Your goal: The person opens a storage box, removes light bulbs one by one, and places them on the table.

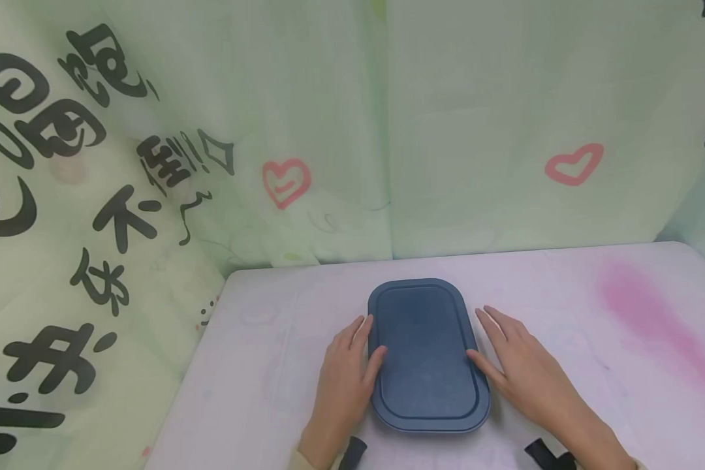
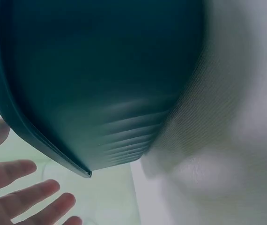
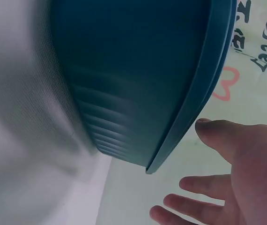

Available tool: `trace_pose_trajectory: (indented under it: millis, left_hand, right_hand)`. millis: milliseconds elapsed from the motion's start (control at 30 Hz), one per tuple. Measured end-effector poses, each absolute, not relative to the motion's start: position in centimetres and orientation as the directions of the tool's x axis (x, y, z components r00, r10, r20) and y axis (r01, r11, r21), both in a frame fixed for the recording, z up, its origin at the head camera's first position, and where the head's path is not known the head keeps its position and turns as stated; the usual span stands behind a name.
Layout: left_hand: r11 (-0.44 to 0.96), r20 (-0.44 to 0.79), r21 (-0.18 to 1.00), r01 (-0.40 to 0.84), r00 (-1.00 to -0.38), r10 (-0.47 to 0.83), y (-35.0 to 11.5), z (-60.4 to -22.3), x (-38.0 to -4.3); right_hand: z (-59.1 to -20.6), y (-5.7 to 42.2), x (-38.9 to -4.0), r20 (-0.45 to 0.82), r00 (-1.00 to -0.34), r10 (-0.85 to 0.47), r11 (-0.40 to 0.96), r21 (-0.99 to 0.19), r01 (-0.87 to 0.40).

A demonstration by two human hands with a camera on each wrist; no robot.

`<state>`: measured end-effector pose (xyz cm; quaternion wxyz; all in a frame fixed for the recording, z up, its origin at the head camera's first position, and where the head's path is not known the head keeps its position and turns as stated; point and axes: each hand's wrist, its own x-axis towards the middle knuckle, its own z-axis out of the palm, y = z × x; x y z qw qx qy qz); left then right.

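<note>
A dark blue lidded storage box [image 1: 425,352] with rounded corners sits on the table, its long sides running away from me. At its left side is my left hand [image 1: 343,372], fingers extended and thumb tip at the lid's edge. My right hand [image 1: 523,365] is on the other side, thumb tip over the lid's right rim and spread fingers beside the box. In the left wrist view the box's ribbed side wall [image 2: 129,131] shows under the lid rim, with my loosely spread fingers [image 2: 28,199] close by. The right wrist view shows the opposite wall [image 3: 110,122] and my thumb near the rim.
The table [image 1: 270,365] has a pale cloth with a pink smear [image 1: 652,307] on the right. Behind it hangs a light green curtain [image 1: 476,130] with red hearts; black characters are printed on the left side. Dark straps [image 1: 352,452] show at both wrists.
</note>
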<state>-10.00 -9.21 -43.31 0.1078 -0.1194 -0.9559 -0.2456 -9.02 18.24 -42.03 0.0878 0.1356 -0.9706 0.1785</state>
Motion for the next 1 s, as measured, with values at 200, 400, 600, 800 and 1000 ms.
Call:
trace_pose_trajectory:
  millis: [200, 400, 600, 800, 1000]
  left_hand:
    - [0.789, 0.254, 0.561, 0.251, -0.959, 0.125, -9.3, -43.4, -10.2]
    - [0.703, 0.261, 0.667, 0.249, -0.961, 0.092, -9.5, -43.9, -10.7]
    - [0.529, 0.269, 0.807, 0.262, -0.961, 0.066, -9.8, -44.3, -11.3]
    - [0.399, 0.202, 0.898, 0.187, -0.979, 0.004, -10.1, -44.8, -12.0]
    - [0.293, 0.103, 0.951, 0.097, -0.995, -0.007, -10.5, -45.0, -12.7]
  right_hand:
    - [-42.0, 18.3, -9.4, 0.230, -0.951, -0.207, 0.872, -0.396, -0.286]
    - [-42.2, 18.4, -9.8, 0.251, -0.951, -0.182, 0.806, -0.516, -0.290]
    - [-42.8, 18.6, -10.4, 0.285, -0.943, -0.170, 0.723, -0.614, -0.316]
    - [-43.4, 18.9, -10.9, 0.255, -0.956, -0.147, 0.640, -0.713, -0.289]
    - [-43.7, 19.3, -11.2, 0.086, -0.990, -0.111, 0.580, -0.803, -0.135]
